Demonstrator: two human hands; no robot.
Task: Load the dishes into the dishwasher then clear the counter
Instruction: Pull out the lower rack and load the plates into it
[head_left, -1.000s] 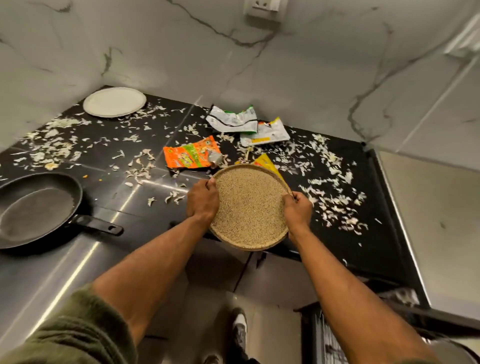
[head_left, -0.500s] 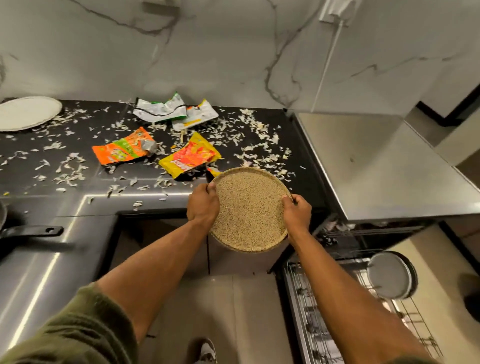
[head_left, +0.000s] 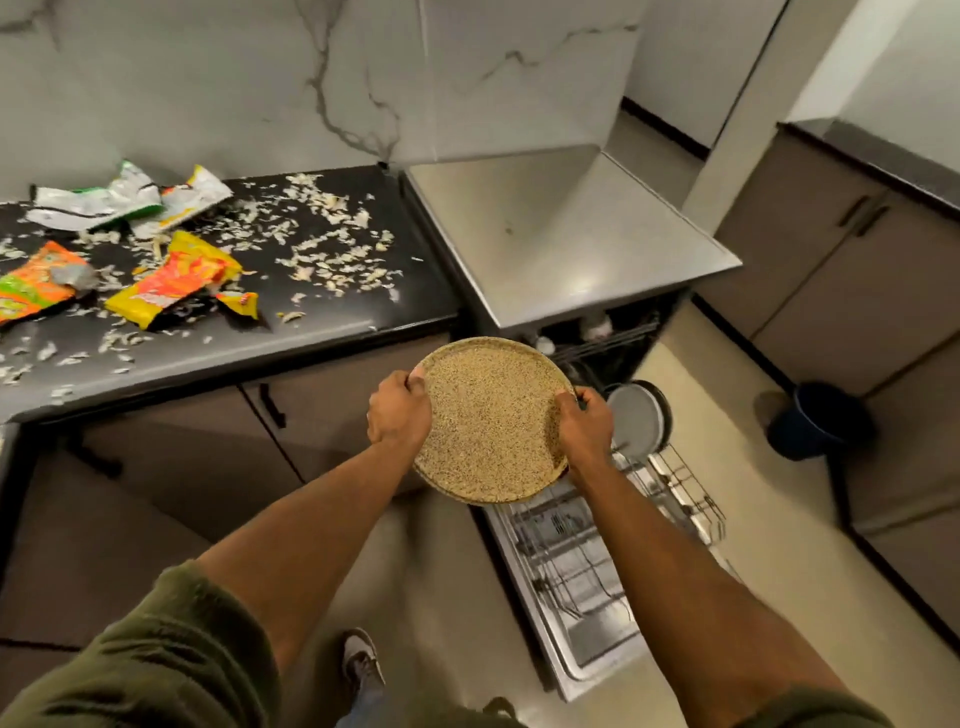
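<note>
Both hands are curled tight on the round speckled plate (head_left: 491, 426). The left hand (head_left: 399, 410) grips its left edge and the right hand (head_left: 584, 428) grips its right edge, with the thumbs on top of the rim. The plate is up in the air in front of the person, past the edge of the black counter (head_left: 311, 332) and not touching it. Its wide face looks up at the camera, so it is lying close to flat. The dishwasher rack (head_left: 566, 566) is pulled out low down. It sits under the plate and off to the right, on the right hand's side, so the right hand is the nearer one. A grey plate (head_left: 636, 423) already stands on its edge in the rack, just past the right hand. I think the next move is to bring the speckled plate down and to the right. It should be tipped up on its edge like the grey one so it can slide between the wires. The plate is round, so any edge can go in first, but flat as it is now it would just sit on top of the wires. The right hand may have to let go first, since it is between the plate and the grey plate. The counter has bright wrappers (head_left: 171, 283) and lots of pale peels (head_left: 332, 260) on it, so clearing it is not yet done.
</note>
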